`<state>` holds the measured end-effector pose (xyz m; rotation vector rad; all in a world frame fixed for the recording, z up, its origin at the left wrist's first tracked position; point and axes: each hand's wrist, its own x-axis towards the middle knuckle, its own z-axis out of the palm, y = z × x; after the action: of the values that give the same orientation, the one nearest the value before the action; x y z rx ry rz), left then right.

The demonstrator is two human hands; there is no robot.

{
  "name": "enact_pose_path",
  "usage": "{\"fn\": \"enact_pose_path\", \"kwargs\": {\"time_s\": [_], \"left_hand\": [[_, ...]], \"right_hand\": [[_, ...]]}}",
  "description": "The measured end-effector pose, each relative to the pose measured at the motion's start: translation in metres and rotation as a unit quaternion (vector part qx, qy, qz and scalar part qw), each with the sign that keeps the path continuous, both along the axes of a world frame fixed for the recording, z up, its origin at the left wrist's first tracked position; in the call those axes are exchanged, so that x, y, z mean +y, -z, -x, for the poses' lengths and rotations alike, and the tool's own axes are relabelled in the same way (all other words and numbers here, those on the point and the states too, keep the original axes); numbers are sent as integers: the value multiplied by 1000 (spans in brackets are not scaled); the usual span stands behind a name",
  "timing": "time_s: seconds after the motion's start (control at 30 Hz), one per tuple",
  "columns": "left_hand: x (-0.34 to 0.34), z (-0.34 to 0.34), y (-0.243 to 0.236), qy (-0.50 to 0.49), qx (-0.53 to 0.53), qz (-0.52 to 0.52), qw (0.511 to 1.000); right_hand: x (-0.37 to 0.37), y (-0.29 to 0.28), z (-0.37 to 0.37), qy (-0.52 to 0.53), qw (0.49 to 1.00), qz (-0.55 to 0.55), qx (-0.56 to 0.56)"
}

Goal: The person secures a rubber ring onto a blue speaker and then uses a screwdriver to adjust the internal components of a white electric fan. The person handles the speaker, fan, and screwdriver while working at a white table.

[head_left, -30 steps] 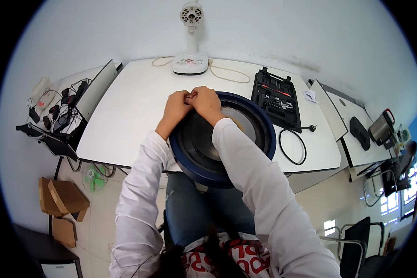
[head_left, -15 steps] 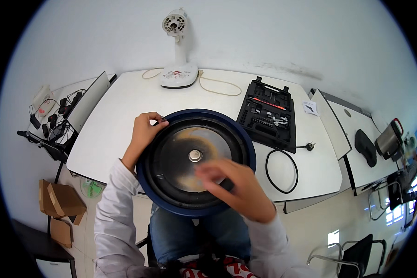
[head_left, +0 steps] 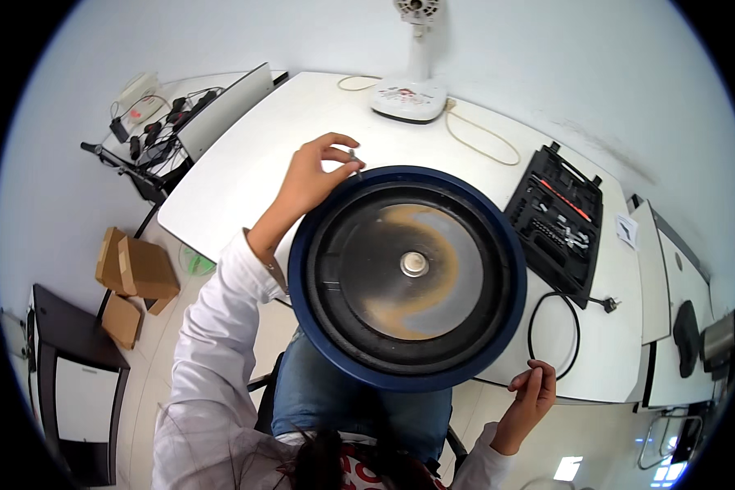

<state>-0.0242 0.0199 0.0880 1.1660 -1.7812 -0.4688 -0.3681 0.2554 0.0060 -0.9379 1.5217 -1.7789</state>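
Note:
A large round dark-blue appliance (head_left: 508, 253) with a black recess, a stained metal plate (head_left: 384, 294) and a small silver centre knob (head_left: 414, 264) overhangs the table's near edge, above my lap. My left hand (head_left: 328, 166) is at its upper-left rim, thumb and fingers closed on a small metal piece (head_left: 353, 157), too small to identify exactly. Off the lower-right rim, by a looped black cord (head_left: 577, 343), my right hand (head_left: 531, 392) is loosely curled with its fingers apart and nothing visible in them.
The white table (head_left: 245, 147) carries a white fan stand (head_left: 408, 96) with a cord at the back and an open black tool case (head_left: 551, 237) at the right. Side desks hold tangled adapters (head_left: 162, 131) and a steel pot (head_left: 719, 339). Cardboard boxes (head_left: 139, 278) lie on the floor at left.
My right hand has left my left hand at the rim, passed over the plate and now sits at lower right. My left hand stays at the rim. The camera view has shifted.

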Motion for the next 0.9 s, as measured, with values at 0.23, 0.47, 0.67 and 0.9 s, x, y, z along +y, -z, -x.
{"fn": "enact_pose_path", "kwargs": {"time_s": [0.23, 0.47, 0.67, 0.9], "left_hand": [[5, 1, 6, -2, -21, -39, 999], [5, 5, 6, 8, 9, -43, 999], [3, 5, 10, 9, -18, -16, 1000], [6, 6, 4, -9, -99, 11, 995]], "right_hand": [[-20, 12, -22, -43, 994, 4, 100], [-20, 20, -24, -29, 986, 12, 166], [-23, 16, -26, -22, 981, 18, 192], [-23, 16, -26, -23, 976, 4, 218]]}}
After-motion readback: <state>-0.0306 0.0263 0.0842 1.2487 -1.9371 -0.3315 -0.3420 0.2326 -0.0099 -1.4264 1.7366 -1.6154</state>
